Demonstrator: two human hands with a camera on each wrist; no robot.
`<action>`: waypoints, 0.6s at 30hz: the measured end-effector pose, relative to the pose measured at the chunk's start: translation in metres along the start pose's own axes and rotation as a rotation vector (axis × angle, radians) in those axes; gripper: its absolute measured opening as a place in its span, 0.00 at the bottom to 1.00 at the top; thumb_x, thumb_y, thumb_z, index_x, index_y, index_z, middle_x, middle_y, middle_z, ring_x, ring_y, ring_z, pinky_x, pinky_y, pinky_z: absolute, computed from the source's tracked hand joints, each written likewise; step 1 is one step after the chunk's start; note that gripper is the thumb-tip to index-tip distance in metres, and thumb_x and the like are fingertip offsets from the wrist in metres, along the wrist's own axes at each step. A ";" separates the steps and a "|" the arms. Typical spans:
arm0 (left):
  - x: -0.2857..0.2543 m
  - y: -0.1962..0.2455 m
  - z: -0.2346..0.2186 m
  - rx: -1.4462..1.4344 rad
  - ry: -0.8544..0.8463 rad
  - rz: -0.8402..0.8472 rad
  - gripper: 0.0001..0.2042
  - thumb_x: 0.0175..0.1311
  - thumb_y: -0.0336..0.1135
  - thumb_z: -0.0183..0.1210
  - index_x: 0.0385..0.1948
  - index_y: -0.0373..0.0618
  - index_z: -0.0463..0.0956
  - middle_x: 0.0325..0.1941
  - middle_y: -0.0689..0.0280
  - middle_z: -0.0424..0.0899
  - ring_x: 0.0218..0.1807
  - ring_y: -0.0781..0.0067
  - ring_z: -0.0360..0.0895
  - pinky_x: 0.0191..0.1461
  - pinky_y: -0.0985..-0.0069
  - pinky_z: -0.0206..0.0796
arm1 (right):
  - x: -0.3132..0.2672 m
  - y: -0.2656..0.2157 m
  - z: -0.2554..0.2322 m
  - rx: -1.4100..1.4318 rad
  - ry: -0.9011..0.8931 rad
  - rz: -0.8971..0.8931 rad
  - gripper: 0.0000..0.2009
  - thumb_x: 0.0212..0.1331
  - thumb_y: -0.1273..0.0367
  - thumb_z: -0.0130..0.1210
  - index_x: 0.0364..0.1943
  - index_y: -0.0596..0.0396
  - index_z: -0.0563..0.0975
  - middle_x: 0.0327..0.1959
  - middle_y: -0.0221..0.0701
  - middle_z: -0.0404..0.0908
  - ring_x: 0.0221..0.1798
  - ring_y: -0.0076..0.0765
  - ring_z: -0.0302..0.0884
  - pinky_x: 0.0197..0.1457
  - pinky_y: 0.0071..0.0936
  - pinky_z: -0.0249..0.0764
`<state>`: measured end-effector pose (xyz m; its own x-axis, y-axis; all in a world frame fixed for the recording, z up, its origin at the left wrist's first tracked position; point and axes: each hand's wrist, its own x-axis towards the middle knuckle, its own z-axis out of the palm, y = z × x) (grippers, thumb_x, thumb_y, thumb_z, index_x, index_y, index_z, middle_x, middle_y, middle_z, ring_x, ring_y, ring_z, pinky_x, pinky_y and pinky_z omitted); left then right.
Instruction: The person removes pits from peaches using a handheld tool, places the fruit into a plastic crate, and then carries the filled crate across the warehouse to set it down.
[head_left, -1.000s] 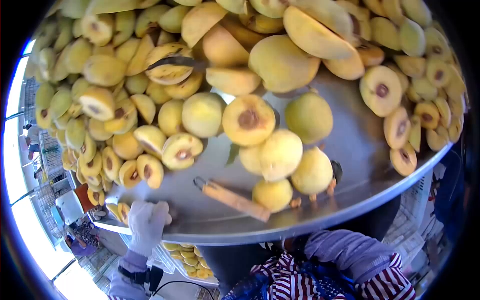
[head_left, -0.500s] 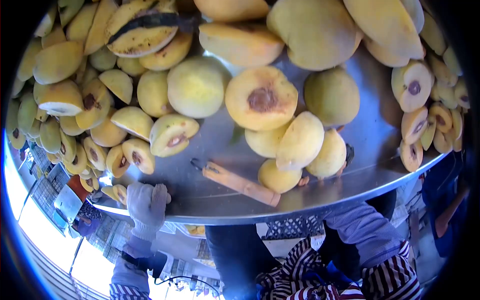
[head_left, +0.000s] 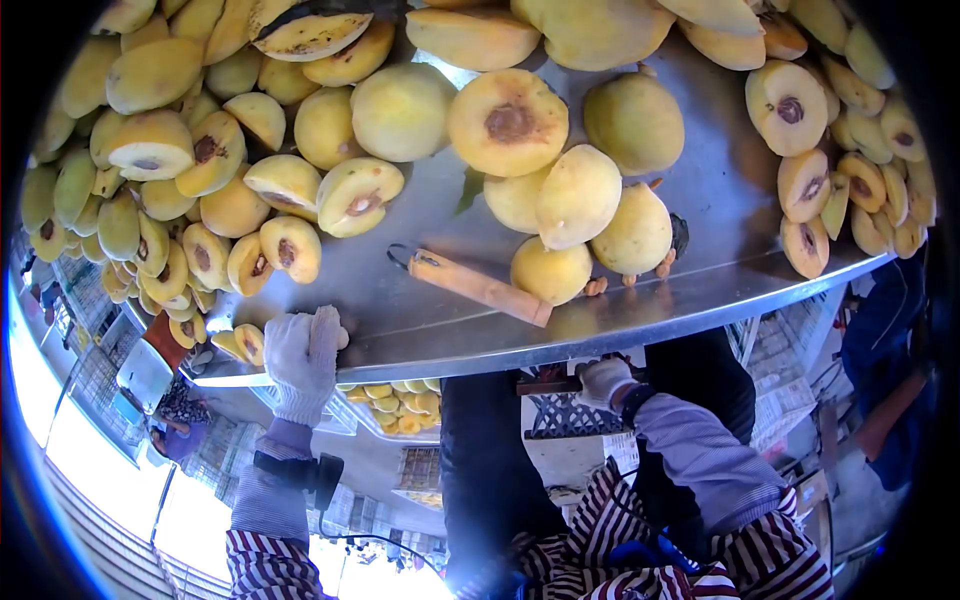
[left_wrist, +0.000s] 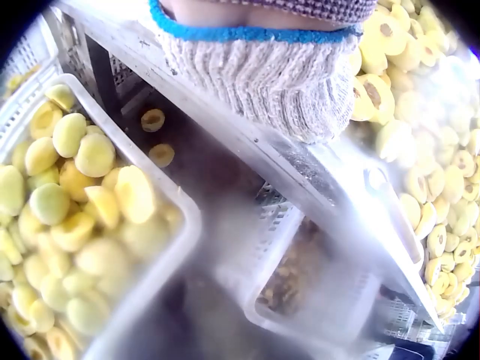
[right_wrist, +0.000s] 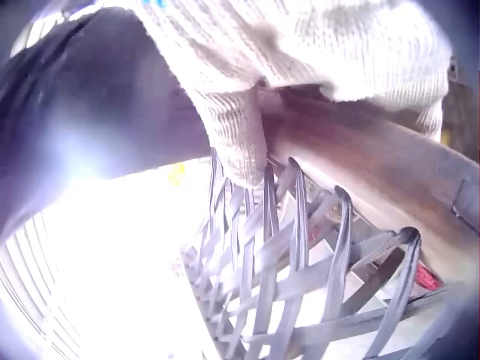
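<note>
Under the metal worktop [head_left: 730, 220], a cluttered floor, with a white crate [left_wrist: 189, 225] of yellow fruit [left_wrist: 94, 154] on the left and another person [head_left: 885, 350] in dark blue on the right. Newly visible below the worktop's edge: the right hand [head_left: 605, 383], hidden half a second ago, now curled around a wooden bar [right_wrist: 360, 165] wrapped with woven straps [right_wrist: 300, 225], between dark-clad legs [head_left: 490, 450]. Judging by that, attention on the bar, probably not on the fruit. At the worktop's left edge, same as before: the left hand [head_left: 300, 355], finger pose impossible to tell. Untouched on top: a wooden-handled tool [head_left: 480, 288] near a round fruit [head_left: 552, 268], with halved fruit [head_left: 290, 250] heaped beyond. Possibly in the way: the overhanging edge above the bar.
</note>
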<state>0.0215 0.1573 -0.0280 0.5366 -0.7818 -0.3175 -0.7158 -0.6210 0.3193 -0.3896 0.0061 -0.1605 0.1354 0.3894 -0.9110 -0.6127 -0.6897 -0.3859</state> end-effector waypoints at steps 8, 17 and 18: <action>0.002 0.001 0.000 0.029 0.060 0.062 0.06 0.60 0.32 0.62 0.23 0.50 0.80 0.20 0.71 0.80 0.26 0.61 0.74 0.36 0.64 0.65 | -0.036 -0.007 -0.072 0.076 0.324 -0.102 0.22 0.60 0.53 0.54 0.50 0.53 0.81 0.47 0.45 0.84 0.52 0.52 0.81 0.57 0.45 0.74; 0.002 -0.002 0.000 -0.013 0.187 0.121 0.10 0.54 0.32 0.67 0.18 0.50 0.75 0.16 0.67 0.72 0.24 0.59 0.73 0.32 0.61 0.62 | -0.047 -0.019 -0.108 -0.113 0.367 0.006 0.25 0.55 0.52 0.58 0.50 0.56 0.81 0.51 0.48 0.82 0.56 0.55 0.79 0.60 0.46 0.72; 0.005 0.003 -0.007 -0.014 0.214 0.131 0.14 0.54 0.34 0.68 0.14 0.51 0.71 0.15 0.65 0.71 0.23 0.58 0.73 0.32 0.61 0.62 | -0.053 -0.015 -0.108 -0.182 0.414 0.006 0.25 0.55 0.52 0.58 0.50 0.57 0.81 0.51 0.49 0.82 0.56 0.55 0.79 0.60 0.46 0.72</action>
<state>0.0256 0.1513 -0.0227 0.5234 -0.8487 -0.0765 -0.7801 -0.5133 0.3577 -0.3034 -0.0700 -0.1217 0.4547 0.1339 -0.8805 -0.4728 -0.8015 -0.3661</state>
